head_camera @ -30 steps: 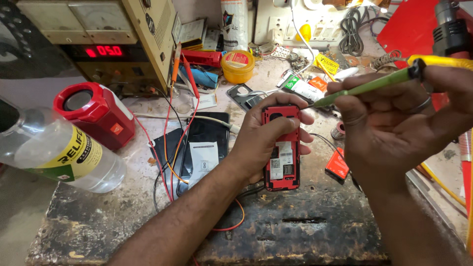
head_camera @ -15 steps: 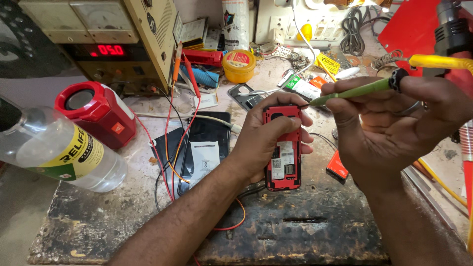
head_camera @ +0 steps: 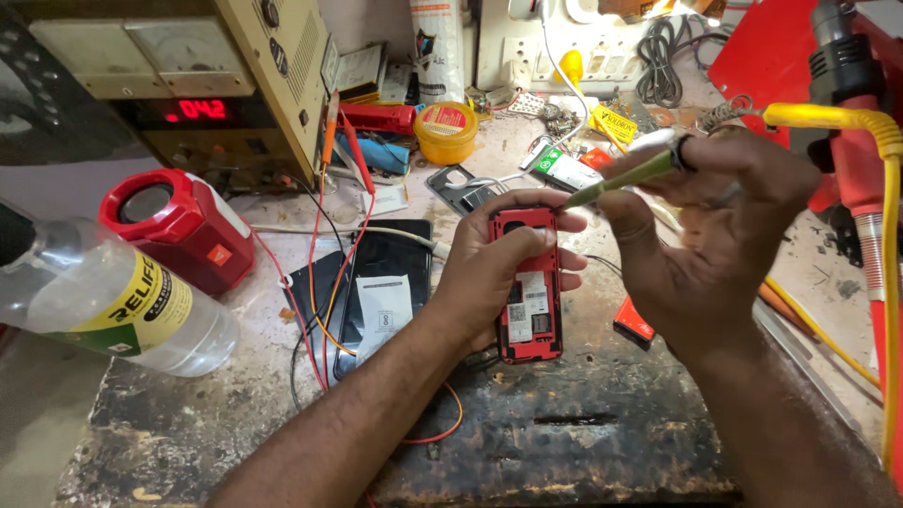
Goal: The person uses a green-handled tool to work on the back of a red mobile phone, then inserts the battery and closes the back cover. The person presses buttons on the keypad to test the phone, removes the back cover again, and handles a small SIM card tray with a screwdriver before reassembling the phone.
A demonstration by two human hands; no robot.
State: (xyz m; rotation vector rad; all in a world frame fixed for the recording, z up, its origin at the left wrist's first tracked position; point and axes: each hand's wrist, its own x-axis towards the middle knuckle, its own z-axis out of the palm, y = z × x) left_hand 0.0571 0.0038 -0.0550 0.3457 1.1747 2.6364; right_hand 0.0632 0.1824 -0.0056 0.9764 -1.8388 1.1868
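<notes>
Currently we log: left hand (head_camera: 489, 282) closed around a red phone (head_camera: 529, 287), back cover off, held low over the worktop (head_camera: 564, 442). Right hand (head_camera: 715, 235), fingers pinched on a green-handled tool (head_camera: 625, 179), tip just above the phone's top edge. Nearby: red and black wires (head_camera: 324, 282), clear bottle (head_camera: 113, 301). Risk, in our judgement: the tip could slip and scratch the exposed board if the phone shifts.

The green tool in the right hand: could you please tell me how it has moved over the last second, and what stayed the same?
The right hand has swung the green tool leftward and down, so its tip now sits at the top edge of the red phone instead of pointing off to the right. Nothing was taken up or let go. The left hand keeps its grip on the open-backed phone, and the bottle and red speaker lie as before.
</notes>
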